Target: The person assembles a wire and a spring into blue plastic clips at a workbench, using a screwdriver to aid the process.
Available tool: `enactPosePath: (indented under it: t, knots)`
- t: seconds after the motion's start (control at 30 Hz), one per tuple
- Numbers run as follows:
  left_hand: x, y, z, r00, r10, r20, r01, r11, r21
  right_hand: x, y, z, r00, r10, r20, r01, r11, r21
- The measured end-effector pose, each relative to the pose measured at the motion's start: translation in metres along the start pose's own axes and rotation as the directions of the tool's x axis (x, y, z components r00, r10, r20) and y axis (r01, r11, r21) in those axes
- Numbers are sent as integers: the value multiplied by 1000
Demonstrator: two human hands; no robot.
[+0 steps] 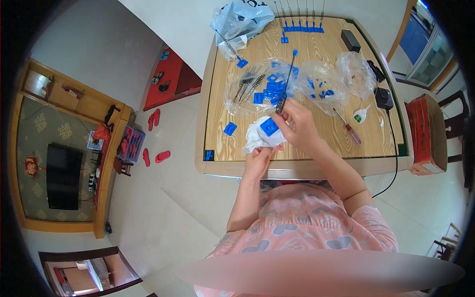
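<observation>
My right hand (298,126) pinches the lower, coiled end of a thin black spring rod (281,103), which stands nearly upright with a blue tip. Just below it, my left hand (259,159) is closed on a crumpled white tissue (254,138). A blue square plastic base (269,126) lies against that tissue, close to my right fingertips; whether the rod touches it I cannot tell. Left of the tissue, another blue base (229,129) rests on the wooden table (220,99). Beyond my hands, a clear plastic bag (232,94) holds loose spring rods (251,84) and several blue bases (273,91).
At the far edge stands a row of blue bases with upright rods (303,29). A screwdriver (352,133) lies right of my hand, near a small white packet (360,116) and a black power adapter (383,98). A light blue bag (242,20) sits far left.
</observation>
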State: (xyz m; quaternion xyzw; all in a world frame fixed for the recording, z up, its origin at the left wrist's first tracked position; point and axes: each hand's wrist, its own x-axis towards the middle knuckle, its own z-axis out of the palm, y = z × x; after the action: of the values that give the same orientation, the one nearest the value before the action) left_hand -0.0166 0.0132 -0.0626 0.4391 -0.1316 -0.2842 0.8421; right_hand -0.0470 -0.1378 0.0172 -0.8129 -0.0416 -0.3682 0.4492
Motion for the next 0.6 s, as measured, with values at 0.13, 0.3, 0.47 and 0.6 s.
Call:
enactPosePath:
  t: [0.13,0.3,0.47,0.6]
  knots:
    - [-3,-1,-13,996,-74,-55,75,997,5,4,6,-1,1000,11,-24,-10,999,44]
    - [0,-5,-3,999,0,-52,0,1000,-1,-3,5,3,998,9,-57,-7,999,37]
    - [10,-7,16,976,97,-196,-78,992,100,-18,-2,9,996,92,-11,-92,996,1]
    - [7,-2,17,983,90,-163,-61,983,173,-22,-2,2,994,105,7,-105,994,9]
